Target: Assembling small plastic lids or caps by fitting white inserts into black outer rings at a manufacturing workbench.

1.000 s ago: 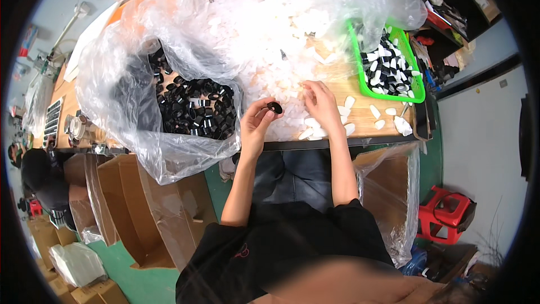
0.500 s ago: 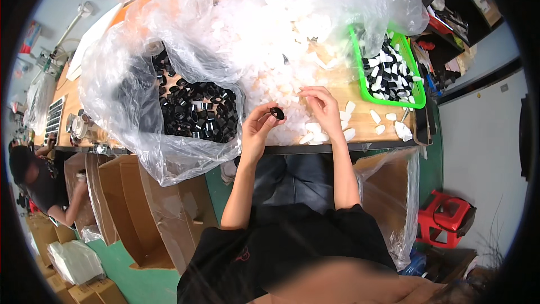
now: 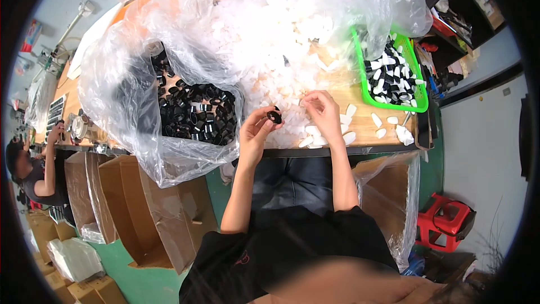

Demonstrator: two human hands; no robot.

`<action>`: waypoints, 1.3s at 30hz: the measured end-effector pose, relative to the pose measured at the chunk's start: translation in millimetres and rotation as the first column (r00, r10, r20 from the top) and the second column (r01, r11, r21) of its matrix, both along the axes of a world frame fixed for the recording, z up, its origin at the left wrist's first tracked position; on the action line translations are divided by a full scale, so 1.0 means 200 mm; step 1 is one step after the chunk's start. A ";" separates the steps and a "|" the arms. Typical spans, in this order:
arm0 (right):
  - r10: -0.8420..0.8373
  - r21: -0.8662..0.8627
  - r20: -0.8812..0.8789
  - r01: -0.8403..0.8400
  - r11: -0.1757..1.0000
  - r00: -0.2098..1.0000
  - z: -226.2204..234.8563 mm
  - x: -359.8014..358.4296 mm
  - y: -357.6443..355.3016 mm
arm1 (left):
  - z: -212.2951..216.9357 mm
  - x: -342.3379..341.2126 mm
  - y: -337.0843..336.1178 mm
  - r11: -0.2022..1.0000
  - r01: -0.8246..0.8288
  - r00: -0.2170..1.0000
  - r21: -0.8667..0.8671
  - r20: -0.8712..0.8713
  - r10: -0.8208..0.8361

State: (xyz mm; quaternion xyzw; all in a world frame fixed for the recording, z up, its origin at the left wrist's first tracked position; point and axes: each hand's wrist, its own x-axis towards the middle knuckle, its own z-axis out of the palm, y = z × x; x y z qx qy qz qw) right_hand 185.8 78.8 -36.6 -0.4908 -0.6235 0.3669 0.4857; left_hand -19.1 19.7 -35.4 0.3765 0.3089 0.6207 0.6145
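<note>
Between the thumb and fingers of my left hand (image 3: 257, 130) is a small round black plastic part (image 3: 274, 116) with a hole in its middle. To its right, my right hand (image 3: 323, 111) is raised with thumb and fingertips drawn together; whatever they pinch, if anything, is too small to make out. Beneath both hands spreads a heap of translucent white scraps (image 3: 275, 85). White oval pieces (image 3: 316, 139) lie by my right wrist. Left of my hands, an opened clear plastic bag (image 3: 152, 149) holds many loose black ring-shaped parts (image 3: 205, 110).
A green basket (image 3: 426, 101) of black-and-white pieces stands at the table's right. Cardboard boxes (image 3: 121, 191) sit below the front edge on the left. A red stool (image 3: 441, 222) is at lower right. Another person (image 3: 42, 177) works at far left.
The black part in my left hand has turned so its opening shows more. My right hand has lowered slightly. The other person at far left has straightened and raised an arm.
</note>
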 end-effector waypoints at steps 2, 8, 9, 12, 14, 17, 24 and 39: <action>-0.005 0.012 0.008 0.005 1.000 1.000 0.01 0.00 0.00 | 0.00 0.00 0.00 1.000 0.002 1.000 -0.005 0.000 -0.002; -0.101 0.080 0.079 0.095 0.992 0.992 0.02 -0.01 0.00 | 0.02 0.00 0.01 0.999 0.031 0.999 -0.013 0.020 -0.030; -0.116 0.107 0.105 0.105 0.989 0.988 0.03 -0.01 0.00 | 0.01 0.00 0.01 0.999 0.032 0.999 -0.017 0.026 -0.031; -0.162 0.161 0.167 0.136 0.978 0.973 0.03 0.01 0.01 | 0.01 -0.01 0.02 0.999 0.036 0.997 -0.017 0.062 -0.035; -0.188 0.189 0.199 0.150 0.970 0.962 0.02 0.02 0.01 | 0.00 -0.01 0.03 0.999 0.033 0.995 -0.011 0.089 -0.032; -0.239 0.275 0.254 0.167 0.947 0.937 0.00 0.02 0.02 | 0.00 -0.02 0.03 0.999 0.037 0.993 -0.005 0.114 -0.036; -0.226 0.248 0.317 0.149 0.957 0.921 0.00 0.02 0.00 | -0.01 -0.03 0.02 0.999 0.015 0.965 -0.028 0.263 -0.007; -0.259 0.255 0.349 0.175 0.951 0.900 0.00 0.04 0.00 | -0.01 -0.02 0.05 0.998 0.055 0.953 -0.006 0.297 -0.051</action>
